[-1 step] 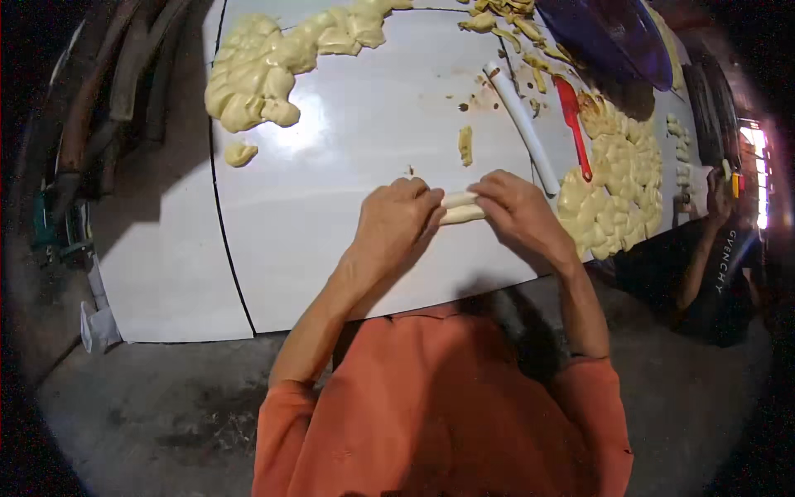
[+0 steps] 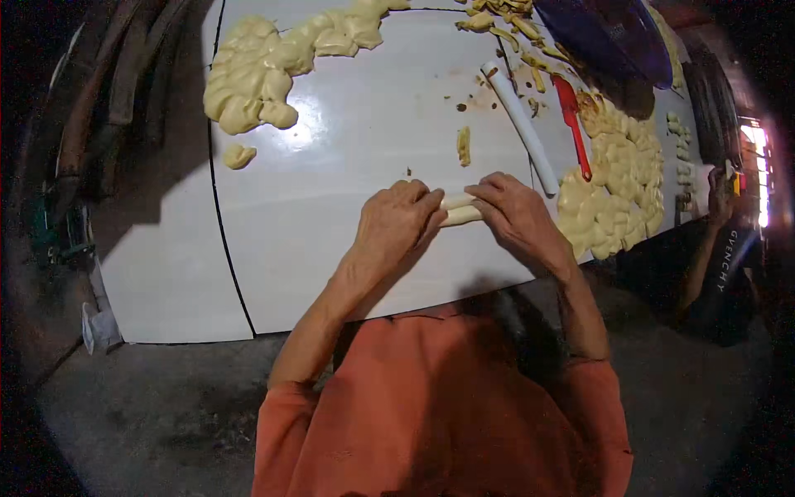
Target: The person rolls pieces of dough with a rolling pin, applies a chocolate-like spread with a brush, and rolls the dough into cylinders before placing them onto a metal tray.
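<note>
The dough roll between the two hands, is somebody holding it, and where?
Yes. Both hands hold the pale dough roll on the white table: the left hand covers its left end, the right hand its right end. Only the middle shows.

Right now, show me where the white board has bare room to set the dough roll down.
Widest bare patch: mid-board, between the big dough heap, the white rod and both hands on the dough roll. Also bare: the narrow left panel. Crowded: the right side, with dough pieces, red spatula and blue bowl.
</note>
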Demonstrator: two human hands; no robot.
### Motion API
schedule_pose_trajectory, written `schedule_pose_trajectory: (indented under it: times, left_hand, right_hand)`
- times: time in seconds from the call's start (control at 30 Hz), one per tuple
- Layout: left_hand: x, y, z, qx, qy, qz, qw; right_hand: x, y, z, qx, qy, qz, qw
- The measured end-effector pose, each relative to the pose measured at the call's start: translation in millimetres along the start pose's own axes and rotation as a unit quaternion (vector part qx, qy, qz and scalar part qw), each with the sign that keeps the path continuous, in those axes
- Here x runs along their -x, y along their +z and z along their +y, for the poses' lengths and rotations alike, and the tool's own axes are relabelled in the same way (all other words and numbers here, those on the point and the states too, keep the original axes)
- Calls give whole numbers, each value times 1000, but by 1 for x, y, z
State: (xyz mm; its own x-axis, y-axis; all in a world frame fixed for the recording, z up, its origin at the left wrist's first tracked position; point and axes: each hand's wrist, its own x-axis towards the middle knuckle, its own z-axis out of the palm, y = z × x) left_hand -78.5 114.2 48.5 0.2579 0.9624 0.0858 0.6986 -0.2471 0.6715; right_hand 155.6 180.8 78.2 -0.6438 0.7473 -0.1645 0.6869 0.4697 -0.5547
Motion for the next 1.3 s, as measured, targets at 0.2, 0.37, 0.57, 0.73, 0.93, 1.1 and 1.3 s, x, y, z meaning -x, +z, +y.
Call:
schedule_pose_trajectory:
  times: [0.2, 0.37, 0.57, 0.73, 0.93, 1.1, 1.3]
  left_hand:
    - [0, -1, 6, -23, 3, -7, 1000]
    - [-8, -1, 11, -29, 15, 18, 999]
    - [11, -11, 16, 31, -34, 36, 998]
    - [41, -56, 15, 95, -117, -31, 988]
    - [70, -136, -29, -3, -86, 60, 995]
    - [119, -262, -56, -118, -44, 248, 961]
    - [165, -424, -104, -249, -59, 398, 881]
  right_hand:
    - [17, 11, 17, 75, -79, 71, 992]
    - [5, 8, 23, -12, -66, 25, 997]
    - [-1, -16, -5, -20, -67, -25, 997]
    - [-23, -36, -65, -117, -22, -92, 989]
    - [-97, -38, -119, -71, -94, -67, 991]
    - [-182, -45, -246, -10, -308, 9, 951]
    - [-312, -40, -422, 69, -431, 114, 893]
